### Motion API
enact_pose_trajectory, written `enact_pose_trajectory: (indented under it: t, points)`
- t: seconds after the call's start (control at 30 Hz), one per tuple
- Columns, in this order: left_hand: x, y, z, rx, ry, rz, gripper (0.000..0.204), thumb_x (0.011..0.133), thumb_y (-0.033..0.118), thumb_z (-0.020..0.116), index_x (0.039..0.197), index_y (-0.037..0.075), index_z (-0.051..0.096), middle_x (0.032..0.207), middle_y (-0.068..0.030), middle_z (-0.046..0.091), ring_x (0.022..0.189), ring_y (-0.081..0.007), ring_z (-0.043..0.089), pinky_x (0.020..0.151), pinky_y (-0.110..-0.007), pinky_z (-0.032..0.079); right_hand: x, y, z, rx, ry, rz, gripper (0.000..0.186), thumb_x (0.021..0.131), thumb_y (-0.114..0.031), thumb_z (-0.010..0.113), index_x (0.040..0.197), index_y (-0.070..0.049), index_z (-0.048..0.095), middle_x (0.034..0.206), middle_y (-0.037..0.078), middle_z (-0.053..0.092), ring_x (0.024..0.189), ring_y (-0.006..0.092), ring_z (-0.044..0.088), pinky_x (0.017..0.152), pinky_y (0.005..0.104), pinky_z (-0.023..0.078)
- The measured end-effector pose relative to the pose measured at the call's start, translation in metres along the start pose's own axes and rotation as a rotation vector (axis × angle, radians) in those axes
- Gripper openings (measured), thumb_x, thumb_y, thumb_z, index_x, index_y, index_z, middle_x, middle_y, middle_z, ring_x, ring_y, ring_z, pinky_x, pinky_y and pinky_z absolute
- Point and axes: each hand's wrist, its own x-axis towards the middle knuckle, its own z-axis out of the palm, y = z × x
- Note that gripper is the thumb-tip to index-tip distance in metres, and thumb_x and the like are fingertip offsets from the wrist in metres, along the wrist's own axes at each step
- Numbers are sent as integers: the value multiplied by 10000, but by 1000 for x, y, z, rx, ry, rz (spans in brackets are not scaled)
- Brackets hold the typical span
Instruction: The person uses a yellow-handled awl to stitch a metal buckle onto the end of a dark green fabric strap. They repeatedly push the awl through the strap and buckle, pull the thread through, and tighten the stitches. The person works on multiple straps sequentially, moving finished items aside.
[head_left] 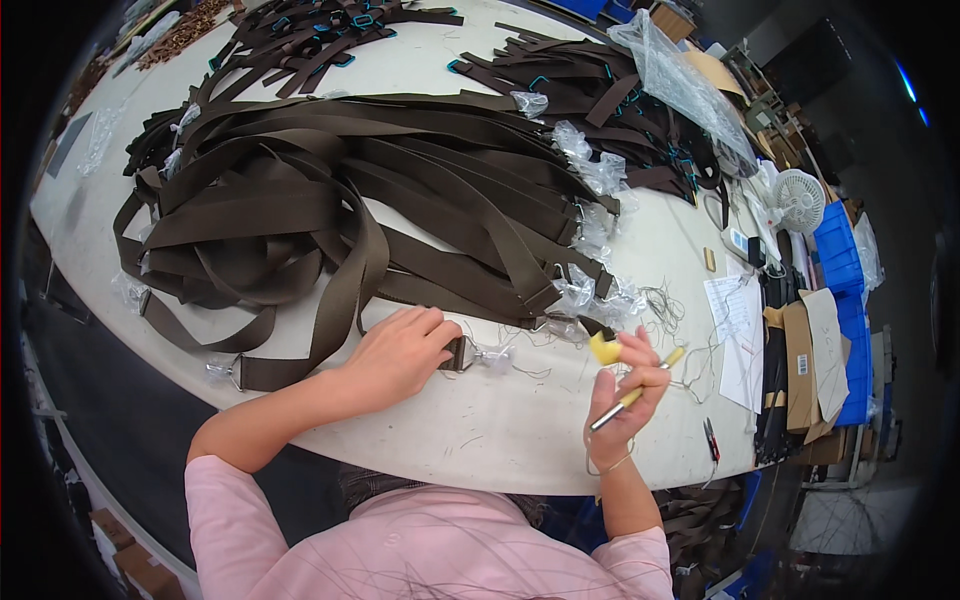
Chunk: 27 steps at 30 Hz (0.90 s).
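Note:
A large pile of dark brown webbing straps point(270, 220), with metal fittings wrapped in clear plastic point(590, 290) at their ends, lies on the white table. My left hand point(400, 355) grips a strap end point(450, 355) near the front, its fingers curled over it. Just right of those fingers, a plastic-wrapped clip point(495, 360) rests on the table. My right hand point(625, 400) is raised to the right, holding a metal-and-yellow pen-like tool point(635, 393); a small yellow piece point(605, 349) sits at its fingertips.
More straps with teal fittings point(660, 140) lie at the back, beside plastic sheeting point(680, 75). At the right are a white fan point(798, 200), papers point(733, 340), small snips point(712, 440), cardboard point(797, 365) and blue bins point(838, 250). Loose threads point(660, 305) are scattered near the strap ends.

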Motion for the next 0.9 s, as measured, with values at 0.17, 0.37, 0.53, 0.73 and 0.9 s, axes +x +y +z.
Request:
enact_pose_trajectory:
  t: [0.17, 0.37, 0.53, 0.73, 0.9]
  points:
    - [19, 30, -4, -118, 97, 155, 376, 868, 32, 714, 1231, 27, 616, 1343, -125, 560, 1139, -290, 594, 931, -380, 499, -24, -7, 18, 251, -136, 127, 336, 869, 95, 644, 976, -107, 398, 951, 101, 670, 997, 298, 713, 1125, 580, 368]
    - [26, 39, 19, -888, -31, -39, 285, 960, 108, 691, 1211, -4, 618, 1125, -99, 669, 889, -159, 696, 828, -323, 555, -22, -16, 27, 61, -198, -82, 297, 859, 108, 597, 950, -109, 416, 1016, 118, 720, 1117, 333, 698, 1147, 611, 311]
    - [21, 40, 14, -669, 64, -45, 150, 909, 72, 734, 1033, 20, 666, 921, -62, 667, 800, -156, 674, 695, -297, 548, -20, -16, 28, 8, -244, -44, 282, 837, 120, 571, 928, -96, 414, 1143, 170, 724, 1207, 368, 657, 1167, 615, 273]
    - [17, 42, 17, -199, 124, 424, 179, 800, 28, 786, 926, 40, 659, 821, -64, 616, 681, -229, 633, 600, -345, 520, -20, -14, 31, 157, -280, 55, 284, 806, 97, 589, 923, -85, 404, 1246, 216, 694, 1281, 394, 604, 1193, 615, 212]
    - [20, 58, 8, -525, 69, 223, 170, 808, -32, 721, 958, 35, 677, 820, -70, 636, 677, -212, 637, 622, -323, 527, -18, -17, 31, 107, -302, -20, 340, 726, 71, 656, 912, -88, 420, 1225, 177, 696, 1283, 374, 601, 1186, 625, 208]
